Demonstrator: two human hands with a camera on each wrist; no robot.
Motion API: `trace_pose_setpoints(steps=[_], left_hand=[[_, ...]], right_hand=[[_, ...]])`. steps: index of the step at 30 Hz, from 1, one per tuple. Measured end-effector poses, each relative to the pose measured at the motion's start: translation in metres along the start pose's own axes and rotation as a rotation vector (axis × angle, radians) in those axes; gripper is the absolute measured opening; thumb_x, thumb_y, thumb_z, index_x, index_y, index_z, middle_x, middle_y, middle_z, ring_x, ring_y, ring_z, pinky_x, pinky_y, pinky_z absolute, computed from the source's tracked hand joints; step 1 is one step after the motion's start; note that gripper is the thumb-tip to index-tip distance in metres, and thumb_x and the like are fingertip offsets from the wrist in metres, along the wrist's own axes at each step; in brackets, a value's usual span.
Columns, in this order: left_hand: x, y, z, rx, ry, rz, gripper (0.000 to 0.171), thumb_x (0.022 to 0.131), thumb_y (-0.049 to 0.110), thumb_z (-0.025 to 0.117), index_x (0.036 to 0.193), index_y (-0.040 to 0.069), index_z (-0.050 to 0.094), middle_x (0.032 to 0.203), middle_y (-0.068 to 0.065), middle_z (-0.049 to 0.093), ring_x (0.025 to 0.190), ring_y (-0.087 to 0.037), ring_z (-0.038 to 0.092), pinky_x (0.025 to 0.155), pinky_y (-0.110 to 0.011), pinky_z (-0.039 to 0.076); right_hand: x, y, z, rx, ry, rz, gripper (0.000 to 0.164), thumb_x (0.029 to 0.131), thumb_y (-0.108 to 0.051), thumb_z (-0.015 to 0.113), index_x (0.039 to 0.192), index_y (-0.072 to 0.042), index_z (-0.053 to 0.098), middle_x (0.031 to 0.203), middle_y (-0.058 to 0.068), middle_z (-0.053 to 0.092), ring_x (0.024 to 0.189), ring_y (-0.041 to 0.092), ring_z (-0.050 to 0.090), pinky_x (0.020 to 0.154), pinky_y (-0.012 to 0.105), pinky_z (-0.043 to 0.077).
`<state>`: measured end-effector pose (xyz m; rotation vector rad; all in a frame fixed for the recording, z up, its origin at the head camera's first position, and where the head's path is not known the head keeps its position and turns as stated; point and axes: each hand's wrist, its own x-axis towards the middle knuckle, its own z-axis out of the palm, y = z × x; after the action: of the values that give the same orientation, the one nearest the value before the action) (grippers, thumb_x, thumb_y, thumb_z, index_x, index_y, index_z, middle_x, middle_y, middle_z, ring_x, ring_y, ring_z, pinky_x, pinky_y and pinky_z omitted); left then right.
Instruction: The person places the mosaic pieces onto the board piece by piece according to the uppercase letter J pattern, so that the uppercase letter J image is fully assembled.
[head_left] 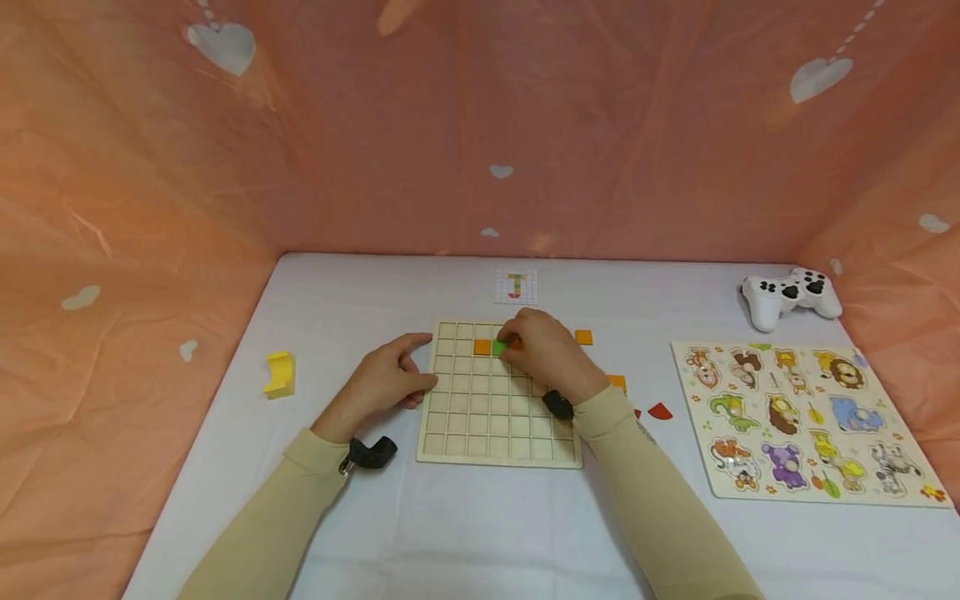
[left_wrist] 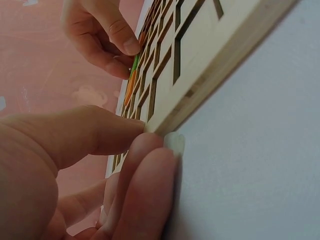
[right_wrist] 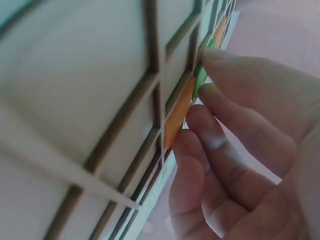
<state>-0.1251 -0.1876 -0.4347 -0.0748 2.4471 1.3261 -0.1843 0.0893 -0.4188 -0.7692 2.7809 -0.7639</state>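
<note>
A green tile (head_left: pixel 498 349) is pinched in the right hand (head_left: pixel 550 347); the board (head_left: pixel 480 404) is touched by the loosely spread left hand (head_left: pixel 384 377). The card (head_left: pixel 516 287) is marked "J".

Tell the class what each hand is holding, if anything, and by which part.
The right hand touches the green tile, covering its right part; pinching or pressing cannot be told. The left hand touches the grid board along its left edge.

Left of the wooden grid board (head_left: pixel 457 446) I see a beige left sleeve (head_left: pixel 270 517), with a curved black left wrist camera (head_left: pixel 375 452) and silvery fitting (head_left: pixel 345 466); at the board's right, a beige right sleeve (head_left: pixel 667 508), small dark marking (head_left: pixel 646 432), black right wrist camera (head_left: pixel 557 405).
</note>
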Motion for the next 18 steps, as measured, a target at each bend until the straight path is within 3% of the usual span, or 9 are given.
trace_pose_setpoints(steps=[4,9,18], left_hand=[[0.001,0.000,0.001,0.003,-0.001,0.003,0.077,0.092,0.017,0.081,0.162,0.018,0.048,0.089,-0.009,0.067,0.067,-0.016,0.070,0.064,-0.029,0.063],[0.003,-0.002,0.002,0.008,-0.007,0.012,0.077,0.093,0.017,0.080,0.162,0.018,0.048,0.090,-0.009,0.068,0.068,-0.016,0.071,0.065,-0.029,0.063],[-0.001,-0.004,-0.006,0.011,0.000,-0.017,0.077,0.094,0.017,0.081,0.163,0.019,0.046,0.092,-0.011,0.068,0.069,-0.017,0.072,0.066,-0.031,0.065]], right_hand=[[-0.007,0.009,-0.011,0.062,0.027,0.020,0.023,0.100,-0.019,0.077,0.118,-0.007,0.082,0.111,0.008,0.074,0.099,0.024,0.067,0.093,0.042,0.060],[-0.025,0.033,-0.029,0.149,0.075,0.138,0.027,0.104,-0.021,0.072,0.125,-0.006,0.079,0.121,0.009,0.072,0.107,0.028,0.070,0.096,0.047,0.061],[-0.050,0.072,-0.048,0.129,0.083,0.273,0.030,0.103,-0.020,0.069,0.130,-0.008,0.077,0.132,0.014,0.070,0.115,0.031,0.068,0.101,0.049,0.057]])
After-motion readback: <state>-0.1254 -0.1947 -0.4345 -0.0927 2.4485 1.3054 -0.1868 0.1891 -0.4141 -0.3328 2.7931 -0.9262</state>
